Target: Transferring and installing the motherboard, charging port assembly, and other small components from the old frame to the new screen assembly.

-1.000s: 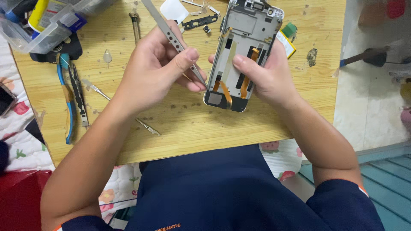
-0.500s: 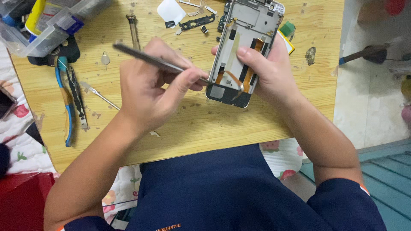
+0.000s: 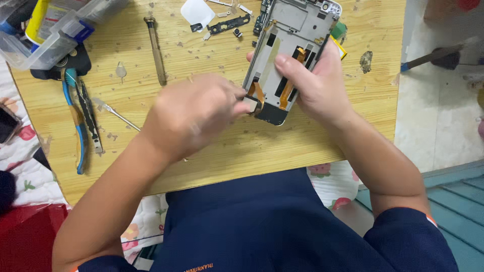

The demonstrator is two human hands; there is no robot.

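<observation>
A small wooden table, scratched and speckled, is seen from above, with a pale tiled floor at three o'clock and a flowered cloth at nine o'clock.

An opened phone frame, its back removed so that grey plates and orange ribbon cables are exposed, is held tilted above the table at about one o'clock of the view. It is gripped by the right hand: the thumb is laid across the inner face and the other fingers are wrapped behind the right edge, so the hand is closed around the frame.

The left hand is found at the frame's seven o'clock, blurred, with its fingertips drawn together at the frame's lower left corner, where a small pale square part is touched. Whether anything thin is pinched between those fingers cannot be told.

Blue-handled pliers are laid at nine o'clock of the left hand, well apart from it, and a thin metal probe lies between them and the hand. A brown-tipped tool is laid at eleven o'clock. A clear plastic box is set in the far left corner. Loose small phone parts are scattered at twelve o'clock, just beside the frame's upper left edge.
</observation>
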